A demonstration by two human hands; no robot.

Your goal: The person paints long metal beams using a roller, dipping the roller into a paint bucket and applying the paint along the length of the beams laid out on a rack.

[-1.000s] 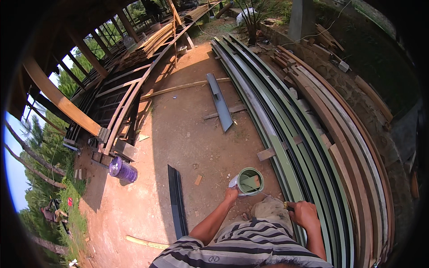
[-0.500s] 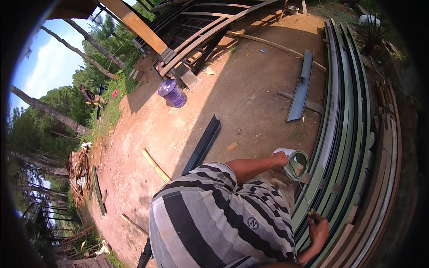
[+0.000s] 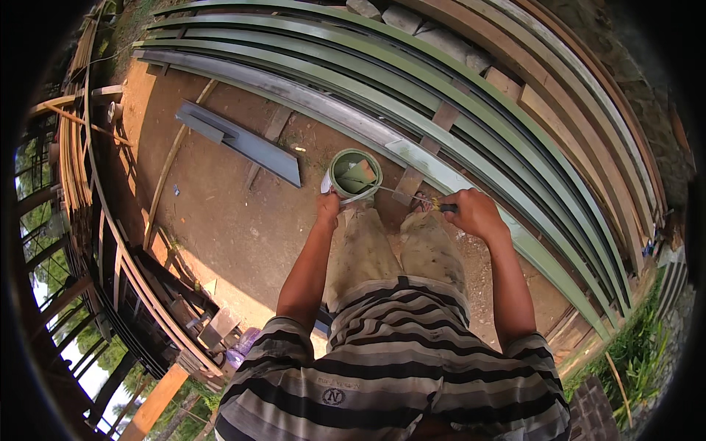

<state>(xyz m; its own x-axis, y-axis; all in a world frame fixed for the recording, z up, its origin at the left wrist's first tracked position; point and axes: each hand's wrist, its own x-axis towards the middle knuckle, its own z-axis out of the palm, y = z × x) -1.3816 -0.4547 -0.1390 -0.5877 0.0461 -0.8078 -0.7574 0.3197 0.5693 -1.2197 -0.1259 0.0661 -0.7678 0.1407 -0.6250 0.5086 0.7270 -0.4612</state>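
My left hand (image 3: 329, 206) is closed on the rim side of a white paint bucket (image 3: 356, 173), its inside coated green. A brownish patch and green paint show within the bucket. My right hand (image 3: 472, 213) grips the dark end of a yellow-and-black handle. From this handle a thin metal rod (image 3: 403, 194) runs to the bucket's rim; it looks like a paint roller frame, though its far end is hard to make out. Just beyond both hands lie long green-painted metal beams (image 3: 434, 165), side by side on wooden crosspieces (image 3: 443, 121).
A grey-blue metal channel (image 3: 239, 141) lies on the dirt ground (image 3: 228, 195) to the left. Long wooden planks (image 3: 573, 92) rest beyond the beams at the far right. A timber framework (image 3: 118, 250) stands on the left, near a purple bucket (image 3: 241, 345).
My view has swung round, so the beams now run across in front of me. Both hands still hold the bucket and the rod's handle.
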